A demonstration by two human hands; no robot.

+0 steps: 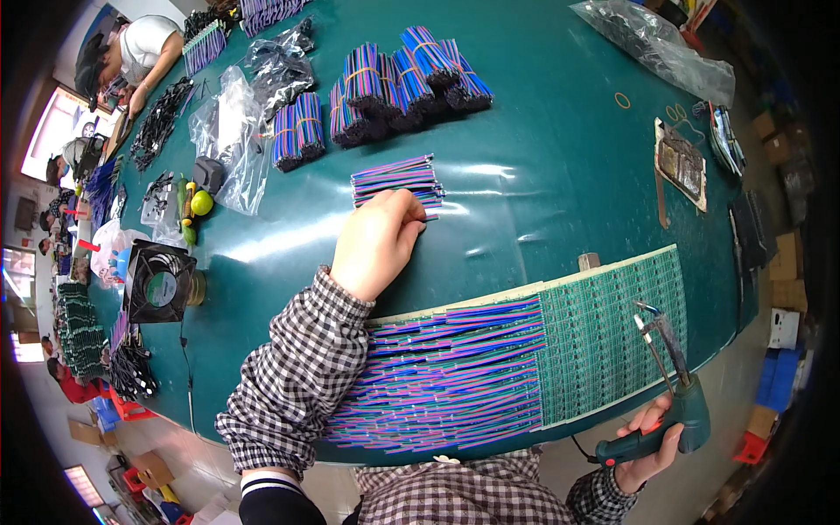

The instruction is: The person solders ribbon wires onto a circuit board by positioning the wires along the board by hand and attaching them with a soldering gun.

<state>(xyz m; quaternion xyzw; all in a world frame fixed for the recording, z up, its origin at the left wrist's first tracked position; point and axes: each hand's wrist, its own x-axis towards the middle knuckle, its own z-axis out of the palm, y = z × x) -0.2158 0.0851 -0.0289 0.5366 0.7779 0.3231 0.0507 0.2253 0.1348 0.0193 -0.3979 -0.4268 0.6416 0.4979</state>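
Observation:
My left hand [378,242] is stretched across my front to a small loose pile of cut coloured wires [395,178]. Its thumb and index finger are pinched at the pile's near right end, where a wire [430,218] shows at the fingertips. My right hand [640,471] grips a dark green soldering gun [693,416], its metal tip raised over the right part of a wide panel of green circuit boards [604,341]. Rows of blue, pink and black wires [455,376] cover the panel's left part; its right part shows bare boards.
Banded wire bundles [376,83] and clear plastic bags [232,131] lie toward the back. At left stands a black fan [160,282] with a cord. A stained metal plate [680,164] lies at right. Another person [144,52] works at the far left.

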